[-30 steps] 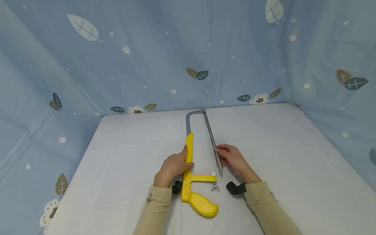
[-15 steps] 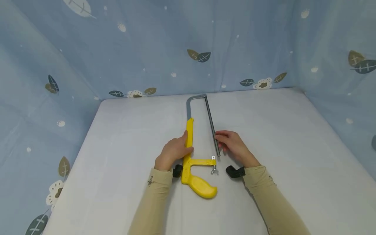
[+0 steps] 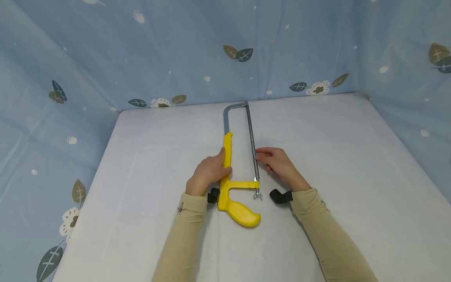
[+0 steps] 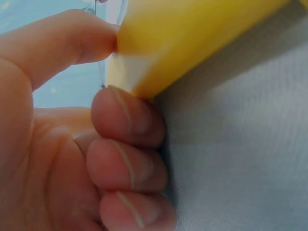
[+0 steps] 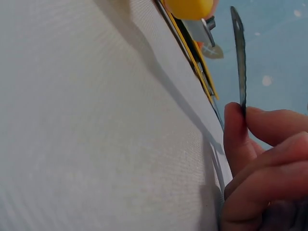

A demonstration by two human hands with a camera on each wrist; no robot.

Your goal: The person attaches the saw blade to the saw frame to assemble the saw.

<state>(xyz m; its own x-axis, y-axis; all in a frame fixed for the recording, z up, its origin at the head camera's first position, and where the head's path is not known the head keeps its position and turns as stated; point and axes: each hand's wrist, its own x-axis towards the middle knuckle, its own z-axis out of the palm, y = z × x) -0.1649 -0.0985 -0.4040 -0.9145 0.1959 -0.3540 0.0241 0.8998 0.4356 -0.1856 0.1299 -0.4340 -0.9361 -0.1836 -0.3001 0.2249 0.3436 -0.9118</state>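
Note:
A hacksaw lies on the white table, its yellow frame [image 3: 227, 152] running away from me and its curved yellow handle [image 3: 244, 215] towards me. My left hand [image 3: 208, 171] grips the frame midway, thumb on one side and fingers curled under in the left wrist view. The thin metal blade [image 3: 251, 131] meets the grey frame tip at the far end. My right hand [image 3: 280, 164] pinches it between thumb and finger. In the right wrist view the blade's holed end [image 5: 237, 21] stands free. Overhead, that end lines up with the short yellow arm [image 3: 243, 184], above its wing nut [image 3: 258, 194].
The white-covered table [image 3: 158, 129] extends on both sides of the saw. A blue leaf-patterned curtain [image 3: 197, 58] surrounds its back and sides. Black wrist-worn devices [image 3: 280, 196] sit at the sleeve cuffs.
My right hand has swung the blade's near end leftwards, from beside the short arm to in line with it. My left hand keeps its grip on the frame. The head view has tilted down.

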